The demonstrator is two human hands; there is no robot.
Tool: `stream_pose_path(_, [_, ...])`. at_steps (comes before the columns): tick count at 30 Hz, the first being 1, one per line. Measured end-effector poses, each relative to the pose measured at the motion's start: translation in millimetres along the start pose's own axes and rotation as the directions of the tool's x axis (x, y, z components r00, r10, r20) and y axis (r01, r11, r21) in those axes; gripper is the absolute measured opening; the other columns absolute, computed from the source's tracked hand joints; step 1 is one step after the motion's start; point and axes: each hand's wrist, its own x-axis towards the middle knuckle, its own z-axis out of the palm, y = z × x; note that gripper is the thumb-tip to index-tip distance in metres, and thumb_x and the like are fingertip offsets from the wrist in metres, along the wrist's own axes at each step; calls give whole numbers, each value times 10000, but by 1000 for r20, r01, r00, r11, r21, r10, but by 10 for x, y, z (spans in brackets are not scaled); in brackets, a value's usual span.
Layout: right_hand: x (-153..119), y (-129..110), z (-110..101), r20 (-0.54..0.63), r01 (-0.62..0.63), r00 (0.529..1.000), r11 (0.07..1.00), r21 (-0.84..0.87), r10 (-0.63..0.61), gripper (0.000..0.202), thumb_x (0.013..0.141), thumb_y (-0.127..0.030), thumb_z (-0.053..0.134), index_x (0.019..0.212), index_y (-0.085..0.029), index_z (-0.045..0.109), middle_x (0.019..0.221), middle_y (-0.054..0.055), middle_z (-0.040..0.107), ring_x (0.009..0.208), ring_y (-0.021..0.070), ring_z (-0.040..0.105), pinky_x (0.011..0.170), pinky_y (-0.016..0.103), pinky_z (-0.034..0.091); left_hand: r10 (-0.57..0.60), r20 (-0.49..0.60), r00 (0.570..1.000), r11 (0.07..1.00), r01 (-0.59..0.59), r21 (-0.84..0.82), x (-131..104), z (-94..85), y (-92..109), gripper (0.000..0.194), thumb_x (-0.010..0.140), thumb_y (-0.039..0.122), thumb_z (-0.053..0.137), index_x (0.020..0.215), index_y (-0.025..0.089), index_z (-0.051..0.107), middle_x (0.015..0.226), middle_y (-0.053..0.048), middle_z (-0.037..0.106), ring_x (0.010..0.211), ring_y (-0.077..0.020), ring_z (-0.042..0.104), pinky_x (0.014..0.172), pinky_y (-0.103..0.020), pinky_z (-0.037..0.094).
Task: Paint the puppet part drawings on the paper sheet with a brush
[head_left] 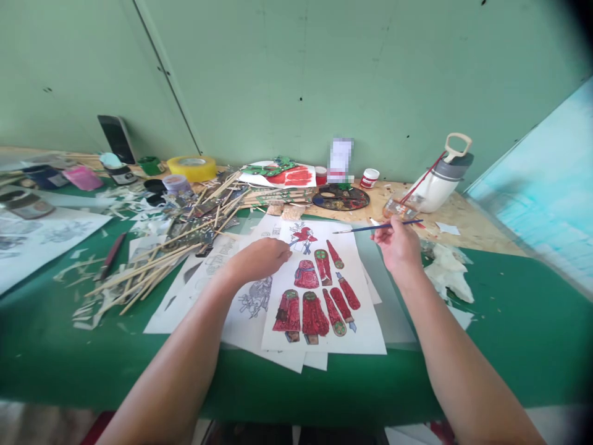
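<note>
My right hand [400, 248] is closed around a thin paintbrush [365, 229] with a dark blue handle. The brush lies nearly level, its tip pointing left above the top right part of a painted paper sheet [370, 330]. Red costume-like parts with green patches cover this sheet, and a small red figure [303, 235] is near its top. My left hand [259, 259] hangs at the sheet's left side, beside that figure, with fingers curled together; what they hold, if anything, is hidden. Under the painted sheet are more papers [252, 330] with uncoloured line drawings.
Wooden sticks [152, 266] and a red-handled knife [112, 256] lie to the left among scraps. Behind stand paint jars [149, 165], yellow tape [192, 167] and a paint palette [345, 199]. A cup with a brush [402, 207] and a white bottle [438, 188] are at back right.
</note>
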Motion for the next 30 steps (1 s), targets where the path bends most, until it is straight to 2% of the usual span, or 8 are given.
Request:
stream_pose_path(11, [-29, -35, 41, 29, -21, 999, 1000, 23, 20, 292, 854, -398, 710, 677, -193, 601, 456, -33, 598, 409, 98, 526, 516, 244, 559, -15, 7, 1000, 998, 15, -60, 20, -28, -25, 358, 1028, 303, 383, 966, 200, 720, 1000, -55, 764, 915, -188, 676, 816, -278, 461])
stream_pose_path(19, [-146, -40, 120, 111, 40, 993, 999, -15, -38, 371, 730, -507, 828, 716, -174, 664, 499, -13, 630, 436, 93, 570, 505, 220, 534, 6, 11, 1000, 999, -6, -53, 31, 32, 26, 392, 1031, 347, 344, 982, 177, 694, 1073, -103, 723, 953, -227, 673, 842, -335, 482])
stream_pose_path(26, [-167, -36, 124, 180, 110, 979, 993, -41, -101, 434, 767, -597, 804, 750, -186, 667, 559, -2, 678, 488, 106, 626, 508, 212, 531, 52, 23, 998, 997, -50, -59, 60, 46, 65, 422, 1039, 337, 305, 883, 163, 657, 1096, -122, 678, 938, -218, 655, 874, -356, 481])
stream_pose_path(30, [-138, -47, 122, 161, 121, 980, 992, -37, -114, 436, 785, -606, 787, 765, -187, 664, 584, 1, 693, 518, 117, 649, 541, 233, 567, 65, 25, 998, 996, -63, -61, 74, 59, 60, 418, 1037, 329, 310, 892, 162, 665, 1086, -121, 673, 947, -222, 655, 894, -367, 479])
